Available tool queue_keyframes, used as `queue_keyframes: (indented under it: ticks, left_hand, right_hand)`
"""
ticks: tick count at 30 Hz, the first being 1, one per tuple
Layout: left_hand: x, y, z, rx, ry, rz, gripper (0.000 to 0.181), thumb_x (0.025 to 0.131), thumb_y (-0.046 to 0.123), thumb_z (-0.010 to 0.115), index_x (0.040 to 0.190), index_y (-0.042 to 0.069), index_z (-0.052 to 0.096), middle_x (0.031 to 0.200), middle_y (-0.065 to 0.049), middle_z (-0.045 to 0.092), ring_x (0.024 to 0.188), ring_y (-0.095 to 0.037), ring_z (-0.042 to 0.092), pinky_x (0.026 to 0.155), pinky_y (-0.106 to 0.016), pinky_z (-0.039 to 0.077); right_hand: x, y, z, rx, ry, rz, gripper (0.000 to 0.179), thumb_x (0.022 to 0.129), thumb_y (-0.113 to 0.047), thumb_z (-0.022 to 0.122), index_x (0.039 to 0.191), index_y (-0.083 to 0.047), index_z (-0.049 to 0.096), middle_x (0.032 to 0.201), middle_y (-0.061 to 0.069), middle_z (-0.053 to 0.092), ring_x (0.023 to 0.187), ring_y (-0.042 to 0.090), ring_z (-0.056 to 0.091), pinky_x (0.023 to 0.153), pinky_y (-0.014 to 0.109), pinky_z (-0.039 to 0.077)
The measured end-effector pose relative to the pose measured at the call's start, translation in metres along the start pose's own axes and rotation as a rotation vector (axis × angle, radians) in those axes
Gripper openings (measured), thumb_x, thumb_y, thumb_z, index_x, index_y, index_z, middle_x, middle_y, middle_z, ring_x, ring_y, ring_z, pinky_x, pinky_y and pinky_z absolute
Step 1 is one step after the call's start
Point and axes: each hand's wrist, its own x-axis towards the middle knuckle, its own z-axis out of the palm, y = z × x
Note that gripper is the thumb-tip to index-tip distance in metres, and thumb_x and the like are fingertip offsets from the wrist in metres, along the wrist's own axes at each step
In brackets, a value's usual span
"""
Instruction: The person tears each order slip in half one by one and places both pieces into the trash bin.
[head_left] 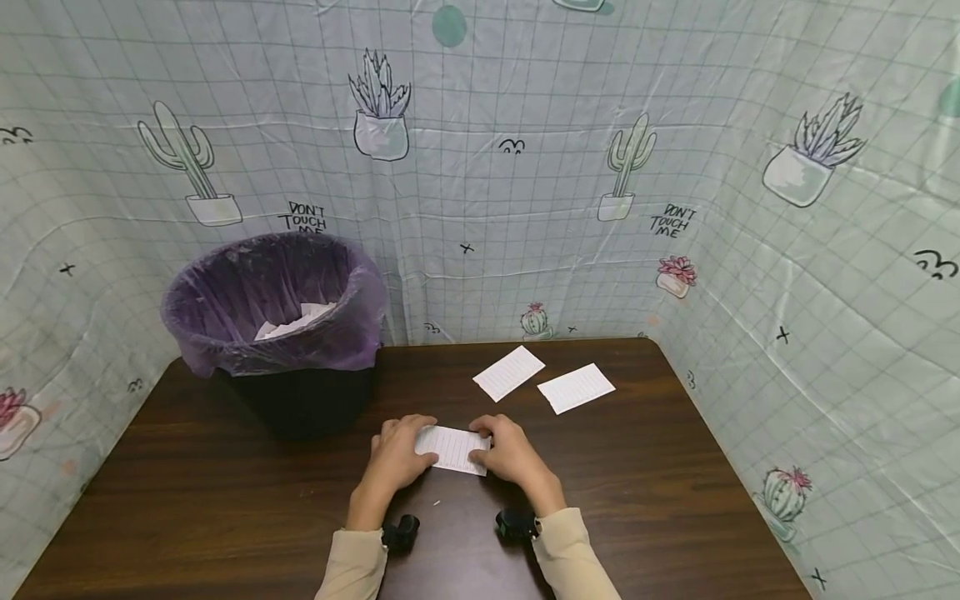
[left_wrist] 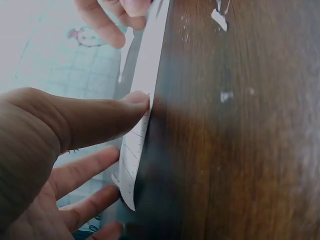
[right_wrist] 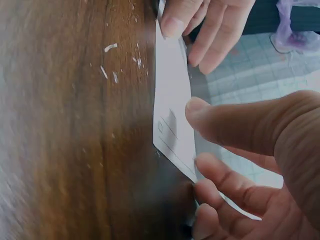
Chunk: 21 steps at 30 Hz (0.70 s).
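Observation:
A small white sheet of paper printed with lines lies between both hands, low over the brown table. My left hand pinches its left end, thumb on the printed face and fingers along the far edge. At the right end, my right hand holds the sheet between thumb and fingers. Close up in the left wrist view, the paper is seen nearly edge-on, with the thumb pressing its near edge. In the right wrist view, a corner of the paper sits beside the right fingers.
Two more lined sheets, one left and one right, lie toward the table's back. A black bin with a purple liner stands back left, white papers inside. Tiny paper scraps dot the table. Patterned cloth walls the back and sides.

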Motion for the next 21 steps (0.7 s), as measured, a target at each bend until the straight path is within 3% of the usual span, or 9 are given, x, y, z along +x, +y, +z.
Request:
queue_keyframes:
  ticks: [8,16,21]
  left_hand:
    - [-0.006,0.007,0.003,0.008,-0.016,-0.014,0.052,0.079,0.015,0.089,0.128,0.012,0.071,0.127,-0.016,0.066,0.113,-0.039,0.057,0.09,-0.059,0.04]
    - [-0.007,0.007,0.003,-0.031,-0.045,-0.001,0.051,0.075,0.014,0.092,0.122,0.012,0.072,0.101,-0.004,0.066,0.095,-0.025,0.061,0.083,-0.052,0.042]
    - [-0.009,0.003,0.0,-0.042,-0.06,-0.016,0.051,0.074,0.014,0.093,0.121,0.012,0.072,0.094,-0.001,0.063,0.087,-0.018,0.058,0.081,-0.048,0.042]
  right_hand:
    - [-0.01,0.0,0.01,0.014,0.081,0.063,0.035,0.079,-0.006,0.086,0.111,-0.006,0.073,0.121,0.021,0.06,0.112,0.038,0.05,0.092,0.05,0.047]
    - [-0.013,0.002,0.008,0.011,0.09,0.02,0.04,0.077,-0.005,0.086,0.114,-0.005,0.071,0.12,0.02,0.062,0.11,0.036,0.05,0.09,0.047,0.046]
    - [-0.01,0.003,0.01,0.007,0.078,0.014,0.038,0.078,-0.006,0.085,0.114,-0.005,0.072,0.116,0.018,0.062,0.108,0.035,0.053,0.089,0.047,0.047]
